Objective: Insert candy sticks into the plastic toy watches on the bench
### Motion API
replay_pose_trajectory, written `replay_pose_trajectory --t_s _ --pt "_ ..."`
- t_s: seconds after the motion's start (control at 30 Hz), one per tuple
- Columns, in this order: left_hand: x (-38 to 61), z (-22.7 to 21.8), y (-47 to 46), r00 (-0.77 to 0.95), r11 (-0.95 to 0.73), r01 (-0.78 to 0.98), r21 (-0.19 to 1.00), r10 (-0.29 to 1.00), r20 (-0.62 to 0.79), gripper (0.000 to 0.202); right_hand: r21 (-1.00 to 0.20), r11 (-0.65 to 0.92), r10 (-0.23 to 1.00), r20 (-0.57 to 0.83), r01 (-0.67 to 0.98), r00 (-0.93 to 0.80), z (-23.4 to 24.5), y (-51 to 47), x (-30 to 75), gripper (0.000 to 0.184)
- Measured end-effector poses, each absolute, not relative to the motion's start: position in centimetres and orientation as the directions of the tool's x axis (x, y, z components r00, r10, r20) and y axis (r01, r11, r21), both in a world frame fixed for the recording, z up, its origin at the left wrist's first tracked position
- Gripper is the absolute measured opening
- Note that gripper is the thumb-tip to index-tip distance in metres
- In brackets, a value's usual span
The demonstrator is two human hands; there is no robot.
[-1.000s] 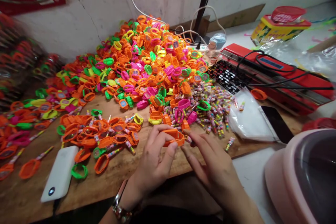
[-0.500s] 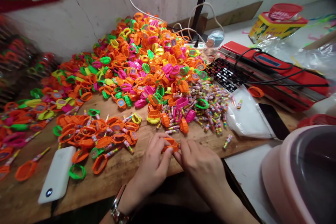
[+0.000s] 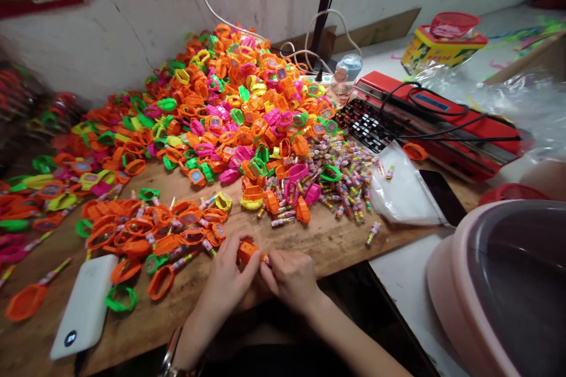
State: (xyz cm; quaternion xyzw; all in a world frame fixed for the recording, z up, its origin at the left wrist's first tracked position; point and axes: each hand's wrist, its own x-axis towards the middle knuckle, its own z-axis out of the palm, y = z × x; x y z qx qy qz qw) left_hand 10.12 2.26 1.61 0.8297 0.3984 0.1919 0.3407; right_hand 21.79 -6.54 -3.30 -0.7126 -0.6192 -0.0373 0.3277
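Observation:
My left hand (image 3: 227, 280) pinches an orange toy watch (image 3: 247, 250) at the near edge of the wooden table (image 3: 327, 241). My right hand (image 3: 289, 277) is closed beside it, its fingertips at the watch's right end, where a small candy roll (image 3: 265, 258) seems to show. Just left of my hands lies a group of orange watches with candy rolls fitted (image 3: 150, 230). Beyond them rises a big heap of orange, pink, green and yellow toy watches (image 3: 230, 106). A pile of loose small candy rolls (image 3: 349, 174) lies right of the heap.
A white power bank (image 3: 84, 306) lies at the near left. A clear plastic bag (image 3: 398, 194) and a dark phone (image 3: 437, 188) sit at the right. Behind them is a red heat sealer (image 3: 442, 118) with black cables. A pink tub (image 3: 499, 288) fills the lower right corner.
Both hands have drawn back toward me with the orange watch, and closed tighter around it. The view has shifted, so the table's things sit further left.

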Motion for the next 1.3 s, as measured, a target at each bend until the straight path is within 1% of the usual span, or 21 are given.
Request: replay_pose_trajectory --t_s 0.1,0.17,0.2,0.23,0.27,0.3,0.37,0.4,0.43,0.5,0.6,0.67,0.7,0.8,0.87,0.97,1.03,1.1,1.17,1.2,1.3 --pt "10.5 1.2 3.0 0.568 -0.511 0.547 0.663 0.808 0.155 0.021 -0.458 -0.076 0.857 0.423 0.886 0.293 -3.3 -5.3 21.0 0.024" --pt "10.5 1.0 3.7 0.541 -0.558 0.585 0.588 0.809 0.230 0.022 -0.449 -0.100 0.863 0.405 0.888 0.302 -2.9 -4.8 21.4 0.016" --pt "10.3 1.0 4.1 0.523 -0.577 0.625 0.526 0.810 0.266 0.023 -0.437 -0.106 0.868 0.398 0.893 0.298 -2.7 -4.8 22.0 0.020" --pt "10.2 1.1 4.5 0.502 -0.584 0.679 0.444 0.811 0.299 0.025 -0.423 -0.116 0.869 0.394 0.898 0.298 -2.5 -5.0 22.9 0.032" --pt "10.1 1.2 4.9 0.473 -0.572 0.745 0.344 0.816 0.332 0.027 -0.408 -0.146 0.864 0.391 0.901 0.317 -2.5 -5.2 24.2 0.043" --pt "10.1 1.5 5.3 0.439 -0.539 0.808 0.238 0.821 0.365 0.030 -0.388 -0.194 0.851 0.391 0.901 0.351 -2.5 -5.5 25.6 0.049" --pt "10.9 1.9 5.6 0.395 -0.461 0.884 0.072 0.822 0.410 0.034 -0.329 -0.368 0.788 0.387 0.870 0.479 -3.1 -5.9 28.8 0.040" --pt "11.6 1.9 5.7 0.401 -0.452 0.892 0.032 0.821 0.407 0.035 -0.271 -0.446 0.762 0.385 0.853 0.521 -3.6 -6.0 30.3 0.035" --pt "12.6 1.8 5.6 0.427 -0.468 0.884 0.019 0.821 0.380 0.034 -0.214 -0.492 0.751 0.386 0.844 0.536 -4.1 -6.0 31.6 0.032" --pt "15.1 1.0 5.5 0.512 -0.547 0.835 0.056 0.811 0.284 0.035 -0.136 -0.525 0.748 0.398 0.840 0.531 -5.0 -5.7 33.3 0.028" --pt "18.2 -0.9 5.2 0.558 -0.590 0.796 0.136 0.802 0.211 0.036 -0.108 -0.536 0.735 0.427 0.837 0.526 -5.9 -4.9 33.7 0.026" --pt "19.3 -1.8 5.1 0.562 -0.611 0.760 0.222 0.789 0.247 0.030 -0.090 -0.552 0.724 0.441 0.829 0.530 -6.2 -4.3 33.2 0.027" --pt "19.5 -2.1 5.0 0.564 -0.629 0.720 0.292 0.776 0.282 0.025 -0.081 -0.566 0.715 0.448 0.821 0.537 -6.3 -4.1 32.9 0.029" --pt "19.1 -2.2 4.5 0.565 -0.678 0.491 0.547 0.726 0.393 0.013 -0.091 -0.613 0.662 0.484 0.785 0.572 -6.5 -3.5 32.3 0.038" --pt "18.6 -1.6 4.3 0.599 -0.676 0.344 0.652 0.692 0.402 0.010 -0.163 -0.623 0.622 0.489 0.765 0.611 -6.1 -3.7 32.4 0.041" --pt "17.7 -0.4 4.0 0.668 -0.642 0.246 0.726 0.655 0.353 0.008 -0.388 -0.562 0.572 0.456 0.731 0.682 -4.2 -5.1 32.7 0.039" --pt "17.1 0.6 3.8 0.691 -0.627 0.219 0.748 0.641 0.334 0.009 -0.566 -0.407 0.597 0.429 0.717 0.678 -2.2 -6.3 32.7 0.035" --pt "16.7 1.6 3.6 0.709 -0.624 0.197 0.756 0.624 0.330 0.011 -0.705 -0.176 0.694 0.406 0.687 0.595 0.0 -7.2 32.0 0.030" --pt "16.3 2.5 3.4 0.721 -0.628 0.192 0.755 0.612 0.326 0.012 -0.783 0.003 0.783 0.389 0.623 0.485 1.8 -7.5 31.0 0.027" --pt "16.1 2.9 3.3 0.724 -0.635 0.194 0.748 0.607 0.328 0.012 -0.801 0.050 0.809 0.383 0.597 0.446 2.4 -7.5 30.5 0.025" --pt "15.6 3.8 2.9 0.725 -0.670 0.208 0.712 0.594 0.347 0.012 -0.790 0.087 0.811 0.410 0.607 0.418 3.1 -7.1 29.1 0.024"
